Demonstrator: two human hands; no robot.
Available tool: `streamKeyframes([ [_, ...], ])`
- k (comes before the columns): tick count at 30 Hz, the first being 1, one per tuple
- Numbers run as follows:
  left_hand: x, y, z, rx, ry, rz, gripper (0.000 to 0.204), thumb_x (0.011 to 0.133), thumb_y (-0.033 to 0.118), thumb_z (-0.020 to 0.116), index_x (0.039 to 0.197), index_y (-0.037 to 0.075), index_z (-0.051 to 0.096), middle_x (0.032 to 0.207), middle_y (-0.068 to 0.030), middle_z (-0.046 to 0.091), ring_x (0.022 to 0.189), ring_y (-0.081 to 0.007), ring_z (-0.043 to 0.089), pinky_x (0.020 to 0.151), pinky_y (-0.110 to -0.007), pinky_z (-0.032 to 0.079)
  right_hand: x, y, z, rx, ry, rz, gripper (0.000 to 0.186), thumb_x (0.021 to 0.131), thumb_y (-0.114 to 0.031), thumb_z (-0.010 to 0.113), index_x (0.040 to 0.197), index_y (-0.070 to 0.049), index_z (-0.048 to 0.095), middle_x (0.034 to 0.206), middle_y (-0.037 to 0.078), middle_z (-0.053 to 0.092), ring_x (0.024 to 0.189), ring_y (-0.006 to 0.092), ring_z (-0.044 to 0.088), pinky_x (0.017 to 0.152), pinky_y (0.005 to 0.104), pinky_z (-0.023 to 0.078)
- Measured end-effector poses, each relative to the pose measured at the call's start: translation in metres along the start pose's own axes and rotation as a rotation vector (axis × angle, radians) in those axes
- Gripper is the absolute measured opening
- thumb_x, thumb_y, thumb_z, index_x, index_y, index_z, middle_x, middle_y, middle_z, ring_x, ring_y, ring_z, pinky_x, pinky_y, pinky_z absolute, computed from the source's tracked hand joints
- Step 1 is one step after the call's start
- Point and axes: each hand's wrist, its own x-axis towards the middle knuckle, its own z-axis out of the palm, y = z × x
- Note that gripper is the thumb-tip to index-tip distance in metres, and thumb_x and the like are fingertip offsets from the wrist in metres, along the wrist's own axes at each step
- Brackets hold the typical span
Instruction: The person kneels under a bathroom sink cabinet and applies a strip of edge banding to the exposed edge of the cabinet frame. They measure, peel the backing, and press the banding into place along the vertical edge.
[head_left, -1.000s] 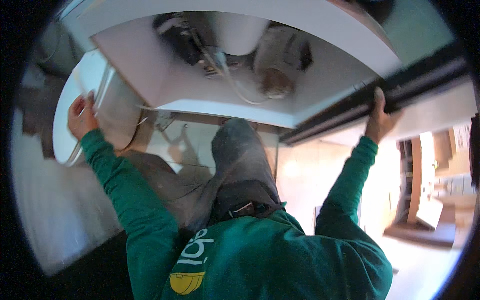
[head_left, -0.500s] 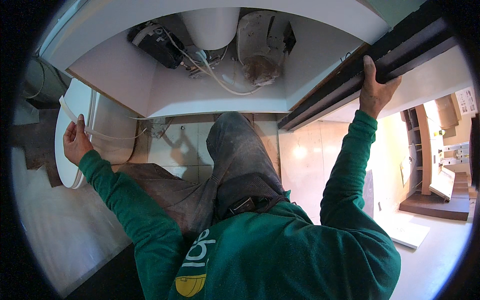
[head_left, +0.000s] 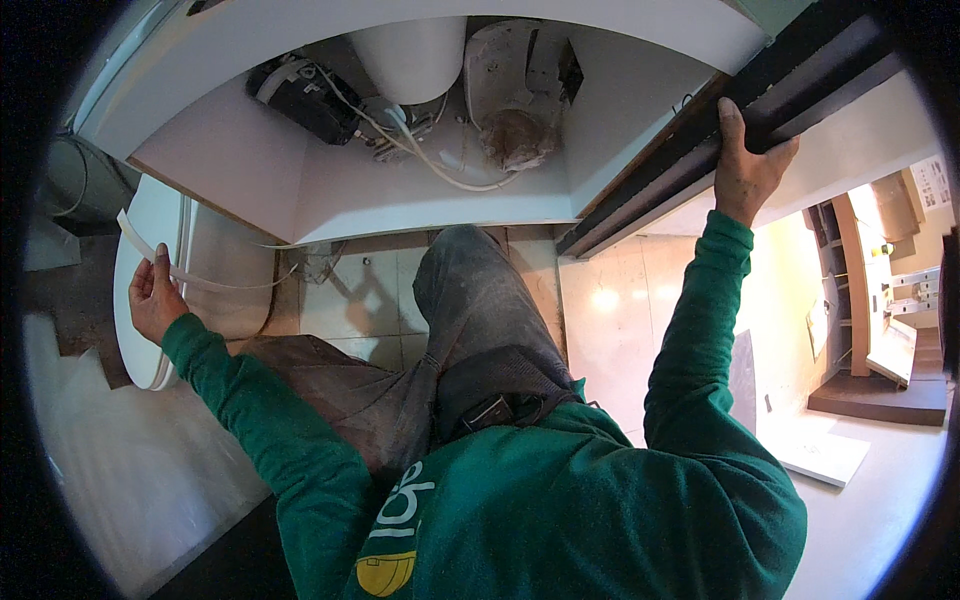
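A thin, pale flexible strip (head_left: 225, 285) is pinched between the thumb and fingers of my left hand (head_left: 155, 302), at the left. One end of the strip sticks up past my fingers, and the rest curves right toward the cabinet's lower edge. Behind that hand is a white toilet (head_left: 145, 350). Over at the right, my right hand (head_left: 748, 172) grips the edge of a dark door frame (head_left: 655, 190), its thumb on the near face. Between my hands stands an open white cabinet (head_left: 425, 215).
Inside the cabinet are a black cylindrical unit (head_left: 312, 100), a white rounded vessel (head_left: 412, 60), a pale hose (head_left: 445, 172) and a dusty clump (head_left: 515, 140). My knee (head_left: 465, 270) is against the cabinet's front. A white board (head_left: 825, 455) lies on the floor at the right.
The whole view has shifted slightly. My left hand still pinches the strip, and my right hand stays on the dark frame.
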Motion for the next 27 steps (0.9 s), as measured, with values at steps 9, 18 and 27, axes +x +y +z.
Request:
streamKeyframes([
  [9,0.003,-0.006,0.000,-0.003,0.021,0.038,0.047,0.075,0.029,0.088,0.106,-0.001,0.068,0.094,-0.0105,0.070,0.083,-0.0172,0.066,0.072,-0.031,0.056,0.002,0.005,0.001,-0.052,0.010,-0.023,0.102,0.070,-0.055,0.081,0.140,0.006,0.037,0.129,0.026,0.050,0.120,0.0392,0.053,0.105,0.0437,0.045],
  [18,0.005,-0.005,0.003,0.064,0.042,0.013,0.048,0.075,0.029,0.088,0.105,-0.003,0.068,0.093,-0.0101,0.070,0.080,-0.0177,0.066,0.072,-0.031,0.056,0.002,0.006,0.000,-0.049,-0.011,-0.013,0.098,0.072,-0.051,0.081,0.138,0.007,0.038,0.126,0.024,0.051,0.117,0.0372,0.055,0.103,0.0424,0.046],
  [27,-0.009,0.012,0.003,0.085,-0.016,0.033,0.048,0.080,0.030,0.083,0.111,-0.004,0.071,0.097,-0.0129,0.074,0.087,-0.0200,0.070,0.077,-0.033,0.056,0.004,0.014,-0.002,-0.129,-0.004,-0.050,0.094,0.074,-0.048,0.080,0.137,0.007,0.038,0.126,0.025,0.051,0.116,0.0376,0.056,0.100,0.0426,0.048],
])
